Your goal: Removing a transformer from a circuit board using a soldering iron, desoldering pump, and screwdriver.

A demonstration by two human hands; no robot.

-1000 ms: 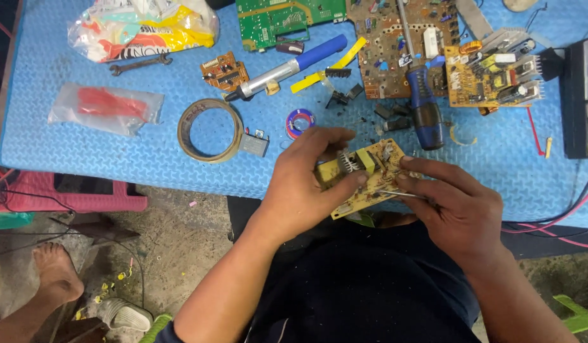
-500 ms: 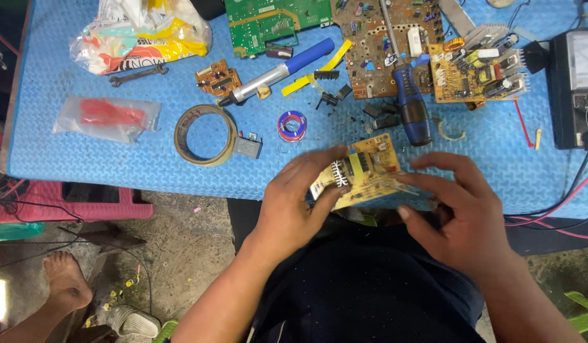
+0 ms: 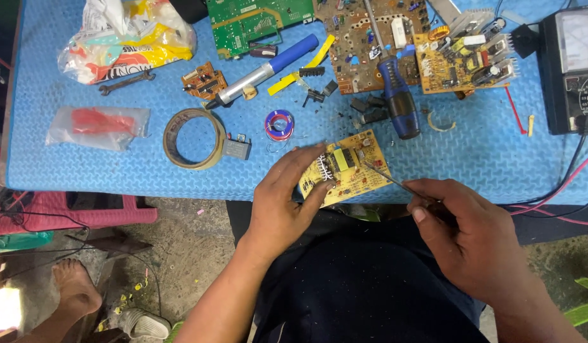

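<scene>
Head view: left hand grips the yellow circuit board at frame centre, right hand pinches a thin probe onto it, so work looks mid-way.

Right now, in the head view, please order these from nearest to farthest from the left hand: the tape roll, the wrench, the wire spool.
From the left hand:
1. wire spool, just above.
2. tape roll, up-left.
3. wrench, far up-left.

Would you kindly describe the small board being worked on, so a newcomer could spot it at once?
Start at the blue mat on the table and go to its near edge. There the left hand holds a small yellow circuit board. Unlike the boards lying along the far edge, it is hand-held, and a thin probe from the right hand touches it.
</scene>
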